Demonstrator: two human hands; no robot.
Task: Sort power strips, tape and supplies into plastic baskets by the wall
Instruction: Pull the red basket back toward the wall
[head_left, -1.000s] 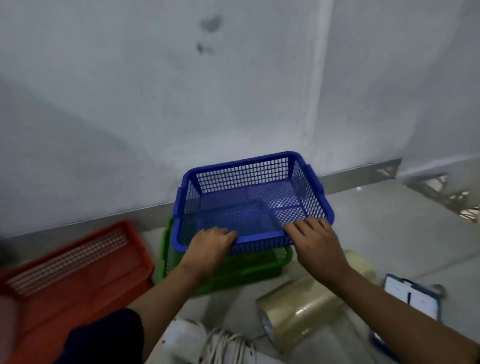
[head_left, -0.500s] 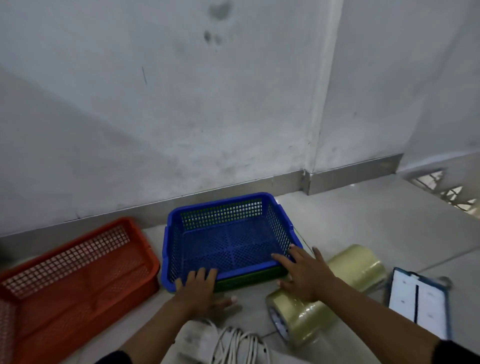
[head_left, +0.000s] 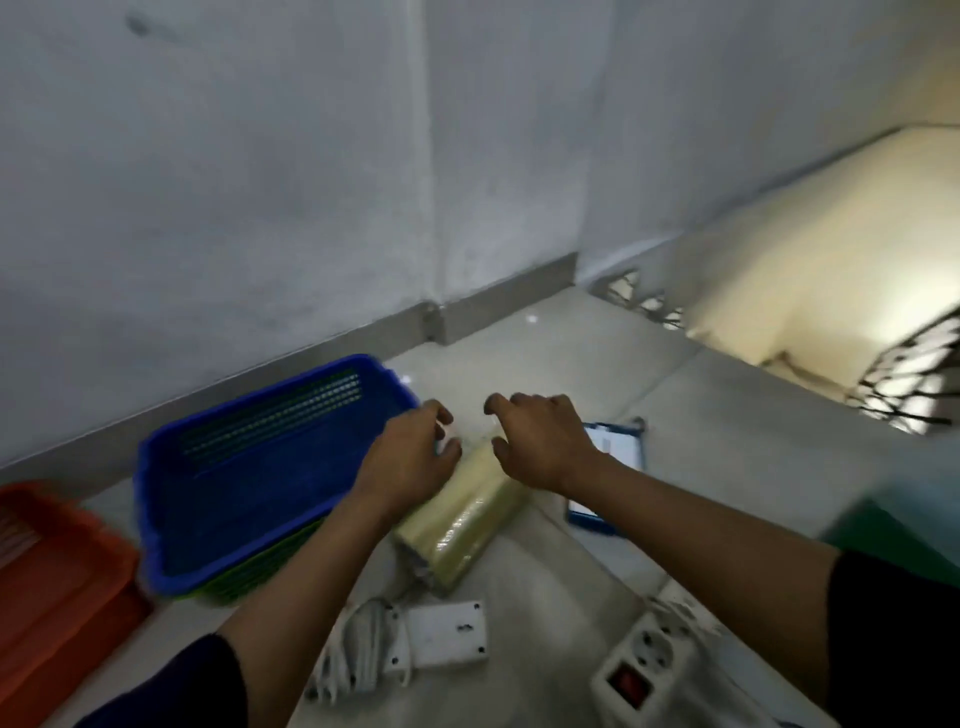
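A blue mesh basket (head_left: 249, 467) rests nested on a green basket (head_left: 260, 571) by the wall, with an orange basket (head_left: 57, 561) to its left. A pack of clear tape rolls (head_left: 462, 519) lies on the floor just right of the blue basket. My left hand (head_left: 410, 462) hovers over the pack's far end, fingers curled and apart. My right hand (head_left: 540, 441) hangs beside it, fingers spread, holding nothing. A white power strip with a coiled cord (head_left: 415, 639) lies near me, and a second strip with a red switch (head_left: 644, 670) sits at the lower right.
A blue-framed white board (head_left: 618, 452) lies on the floor under my right wrist. A metal skirting (head_left: 363, 338) runs along the grey wall. At the right, a railing (head_left: 904, 374) edges a lit stairwell. Something green (head_left: 893, 535) shows blurred at the right edge.
The blue basket came down onto the green one and both hands let go of it. They have moved right, over the tape pack. The view has swung to the right.
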